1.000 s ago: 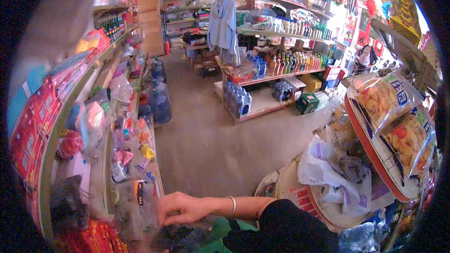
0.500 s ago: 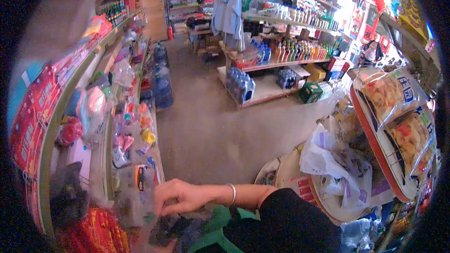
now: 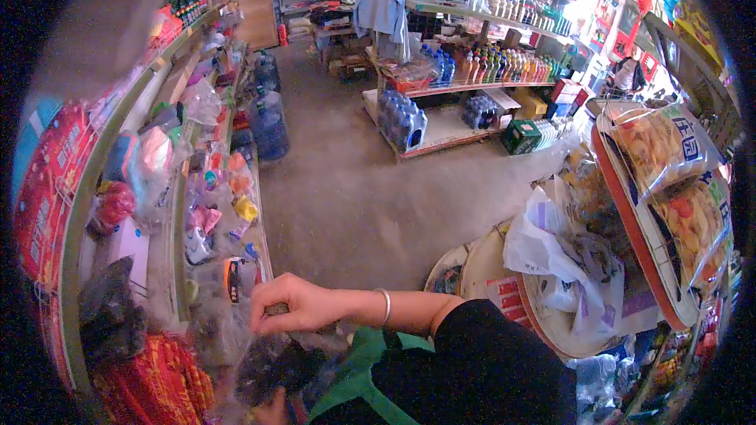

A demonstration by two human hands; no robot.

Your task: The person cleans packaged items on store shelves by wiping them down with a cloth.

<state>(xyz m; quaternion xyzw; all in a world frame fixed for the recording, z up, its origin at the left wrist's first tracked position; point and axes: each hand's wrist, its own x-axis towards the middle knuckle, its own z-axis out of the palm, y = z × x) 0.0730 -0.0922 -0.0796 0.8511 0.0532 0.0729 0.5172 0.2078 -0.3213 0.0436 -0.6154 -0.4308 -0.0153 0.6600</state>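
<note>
My right hand [image 3: 293, 304], with a silver bangle at the wrist, reaches in from the right. Its fingers are closed in a pinch at the top of a clear plastic bag [image 3: 279, 364] with dark contents I cannot make out. Only part of my left hand [image 3: 272, 409] shows at the bottom edge, low against the bag, its fingers appearing closed on it. Left of the bag lie red and orange packets [image 3: 169, 378] and a black plastic bag [image 3: 112, 311]. Bagged goods with an orange-and-black label [image 3: 233, 279] sit on the shelf just beyond my right hand.
A long shelf [image 3: 179, 267] of small wrapped goods runs along the left, with large water bottles [image 3: 270, 126] on the floor beside it. Drink shelves [image 3: 472, 94] stand ahead. To the right are a white plastic bag [image 3: 543, 244] on a round-edged surface and a rack with snack bags [image 3: 661, 149].
My right hand has risen slightly and shifted left, and the bag with dark contents shows more clearly beneath it. The view has tilted down a little.
</note>
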